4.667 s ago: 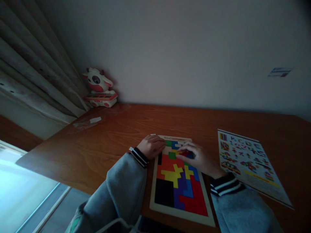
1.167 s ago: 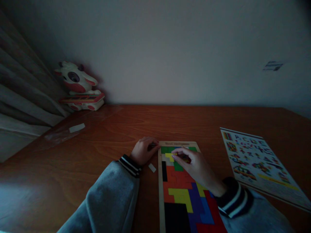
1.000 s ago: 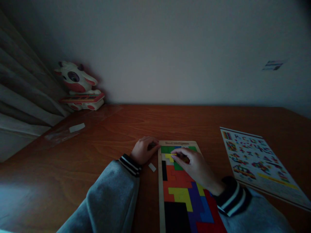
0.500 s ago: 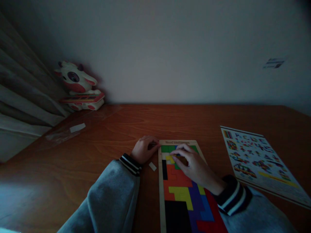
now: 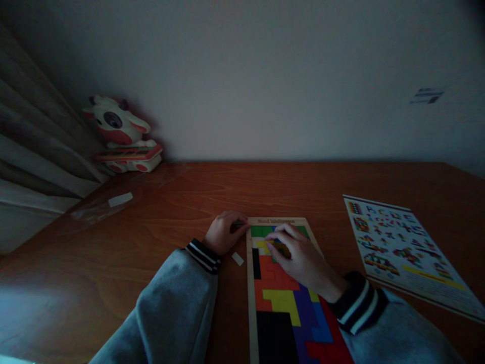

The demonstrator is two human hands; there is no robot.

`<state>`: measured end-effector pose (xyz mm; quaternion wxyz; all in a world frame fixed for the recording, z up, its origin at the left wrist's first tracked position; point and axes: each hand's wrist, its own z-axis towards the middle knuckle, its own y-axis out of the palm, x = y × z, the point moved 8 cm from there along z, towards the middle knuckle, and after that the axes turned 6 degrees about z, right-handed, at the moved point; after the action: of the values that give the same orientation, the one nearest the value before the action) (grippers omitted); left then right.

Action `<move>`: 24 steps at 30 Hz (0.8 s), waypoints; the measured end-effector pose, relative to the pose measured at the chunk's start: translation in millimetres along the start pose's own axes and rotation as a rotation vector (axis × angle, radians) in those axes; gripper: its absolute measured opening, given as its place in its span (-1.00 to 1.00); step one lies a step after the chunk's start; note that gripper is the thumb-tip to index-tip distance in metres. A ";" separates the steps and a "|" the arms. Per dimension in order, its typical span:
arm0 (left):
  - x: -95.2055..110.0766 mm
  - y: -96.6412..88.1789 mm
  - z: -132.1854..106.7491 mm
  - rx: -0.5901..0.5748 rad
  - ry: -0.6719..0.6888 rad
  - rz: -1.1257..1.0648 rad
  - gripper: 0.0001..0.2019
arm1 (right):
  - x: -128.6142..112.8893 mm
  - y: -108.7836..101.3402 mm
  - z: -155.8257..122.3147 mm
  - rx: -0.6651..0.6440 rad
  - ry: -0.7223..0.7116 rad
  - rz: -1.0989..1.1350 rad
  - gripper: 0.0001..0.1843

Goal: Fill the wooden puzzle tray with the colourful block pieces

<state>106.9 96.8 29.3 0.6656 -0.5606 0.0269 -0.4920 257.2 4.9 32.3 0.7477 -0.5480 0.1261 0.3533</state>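
A wooden puzzle board [image 5: 249, 303] lies lengthwise before me, filled with coloured block-shaped pieces. My left hand [image 5: 226, 233] grips its upper left corner, thumb and bent fingers closing at the frame. Over the upper part, my right hand [image 5: 297, 255] has thumb and index finger pinched at a yellow puzzle piece [image 5: 261, 244]; the palm hides part of the board. Black base shows in a large gap [image 5: 276, 337] near the bottom and a narrow gap [image 5: 256, 264] at the left. A small white piece [image 5: 238, 259] lies beside the frame, below my left hand.
At the right lies a printed sheet [image 5: 411, 247] with colourful block figures. A cow-shaped toy with a keyboard [image 5: 127, 136] stands at the back left by the curtain [image 5: 34, 151]. Clear plastic wrapping [image 5: 91, 213] with a white strip rests in front of it.
My right thumb and fingers have shifted very slightly at the yellow piece. The left hand and the board stay practically where they were.
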 end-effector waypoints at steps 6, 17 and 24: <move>-0.9 1.0 0.0 -0.001 -0.002 -0.013 -0.89 | -19.7 -1.7 -2.1 -0.098 -0.213 -0.122 -0.74; -0.5 0.7 -0.2 0.001 0.008 -0.011 -0.92 | -22.5 6.3 -5.0 -0.188 -0.204 -0.086 -0.68; -0.8 1.5 -0.5 -0.004 0.009 -0.005 -0.92 | -17.3 2.7 -2.9 -0.155 -0.171 -0.040 -0.61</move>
<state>107.2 96.8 27.6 0.6632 -0.5598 0.0294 -0.4959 243.5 -4.1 39.2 0.7178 -0.5745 0.0233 0.3926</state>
